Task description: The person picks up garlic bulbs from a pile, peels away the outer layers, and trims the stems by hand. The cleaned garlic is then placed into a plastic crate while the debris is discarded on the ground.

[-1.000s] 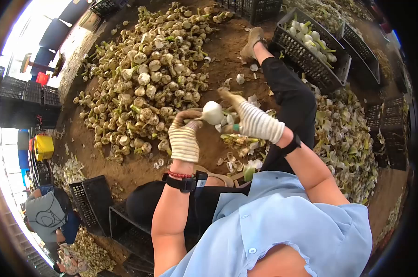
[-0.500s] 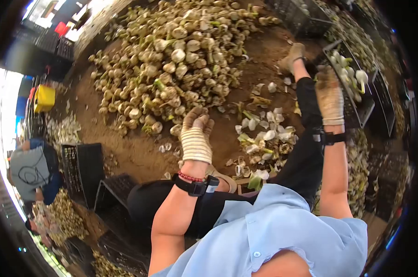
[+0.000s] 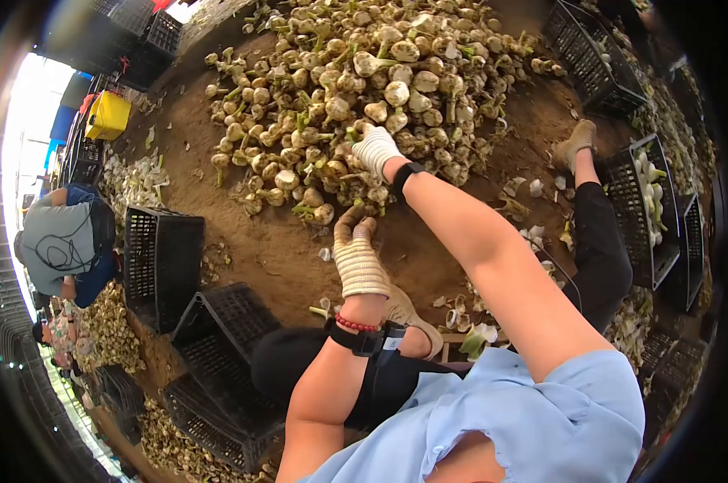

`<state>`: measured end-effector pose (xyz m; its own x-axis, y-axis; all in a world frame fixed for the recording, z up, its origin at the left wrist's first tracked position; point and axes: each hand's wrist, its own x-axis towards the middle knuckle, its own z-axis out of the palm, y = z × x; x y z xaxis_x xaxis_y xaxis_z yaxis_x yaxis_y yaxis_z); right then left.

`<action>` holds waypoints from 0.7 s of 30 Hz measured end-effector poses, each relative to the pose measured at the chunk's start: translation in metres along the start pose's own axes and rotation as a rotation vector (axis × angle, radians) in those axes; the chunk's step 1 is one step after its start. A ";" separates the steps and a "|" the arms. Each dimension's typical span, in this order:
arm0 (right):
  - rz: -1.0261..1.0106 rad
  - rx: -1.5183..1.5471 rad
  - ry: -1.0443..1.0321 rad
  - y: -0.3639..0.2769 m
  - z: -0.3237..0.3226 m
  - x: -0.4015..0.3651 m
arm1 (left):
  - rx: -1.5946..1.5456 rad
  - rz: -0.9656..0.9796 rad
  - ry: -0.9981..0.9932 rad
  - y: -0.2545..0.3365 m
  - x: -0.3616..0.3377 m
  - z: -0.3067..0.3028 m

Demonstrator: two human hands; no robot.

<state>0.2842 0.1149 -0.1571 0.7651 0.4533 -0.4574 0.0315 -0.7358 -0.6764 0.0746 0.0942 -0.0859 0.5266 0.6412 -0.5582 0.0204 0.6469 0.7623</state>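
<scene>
A large heap of garlic bulbs [image 3: 348, 88] with stems lies on the brown soil. My right hand [image 3: 373, 149], in a white knitted glove, reaches into the heap's near side; its fingers are bent down among the bulbs, and what they hold, if anything, is hidden. Below it, my left hand [image 3: 357, 249], in a striped glove with dirty fingertips, is just in front of the heap's near edge. Its fingers are curled, and whatever may be between them cannot be made out. Peeled skins [image 3: 480, 338] lie on the ground by my foot.
Black crates stand at the left [image 3: 167, 266] and lower left [image 3: 227, 330]. At the right, a black crate [image 3: 649, 201] holds white garlic. Another crate [image 3: 593, 60] is at upper right. A yellow container [image 3: 109, 115] and a person in grey [image 3: 62, 241] are at the left.
My right hand has moved from the crate at the right across to the heap. The view has shifted, so the heap and crates appear further right. My left hand stays near the heap's edge.
</scene>
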 end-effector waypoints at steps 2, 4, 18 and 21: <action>-0.026 0.066 0.021 0.012 0.003 0.011 | -0.047 0.003 -0.032 -0.001 0.009 -0.012; -0.050 0.241 0.015 0.028 -0.004 0.001 | 0.082 0.063 -0.079 0.001 0.017 -0.020; -0.487 1.254 -0.033 0.078 -0.082 -0.264 | 0.408 0.518 -0.770 -0.008 -0.047 0.030; -0.381 1.054 0.016 0.073 -0.095 -0.282 | 0.377 0.484 -0.827 -0.007 -0.074 0.032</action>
<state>0.1317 -0.1145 -0.0229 0.8300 0.5460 -0.1139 -0.2892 0.2467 -0.9249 0.0628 0.0291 -0.0398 0.9666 0.2220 0.1279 -0.1597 0.1318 0.9783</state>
